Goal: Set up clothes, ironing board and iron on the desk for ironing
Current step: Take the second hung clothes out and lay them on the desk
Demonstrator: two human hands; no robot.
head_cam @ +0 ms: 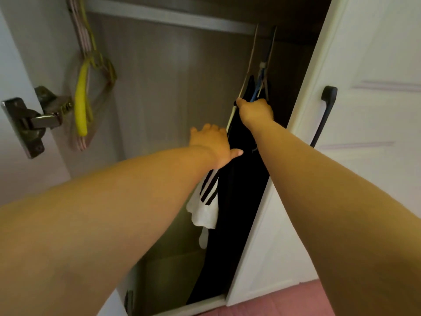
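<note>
— Reaching into an open wardrobe [173, 92]. Right hand [256, 111] clenched on the white hanger [232, 116], grip pressed together around its arm, with the blue hanger [258, 87] just behind the knuckles. Hard to tell whether the blue one is held too.

— And the other?

— Left hand [213, 144] just below and to the left of that grip, fingers spread flat, thumb against the black garment [239, 201]. Pinching nothing, as far as can be seen.

— Where are the clothes?

— Hanging straight down from under the grip, at the far right of the wardrobe, beside the white door [355, 124]. Long axis vertical, lower end near the wardrobe floor. Black fabric too dark to make out folds or shape. White striped garment [205, 208] below the left wrist, partly tucked behind the forearm, top edge hidden.

— Hooks?

— Running up from the grip toward the rail [168, 15]; the meeting point lost in shadow.

— Anything else?

— Empty hangers [83, 96], yellow and pink, well left of the grip, blurred. Door hinge [34, 119] further left. Black door handle [324, 112] right of the grip. Pink floor [284, 302] cut off at the bottom edge.
</note>
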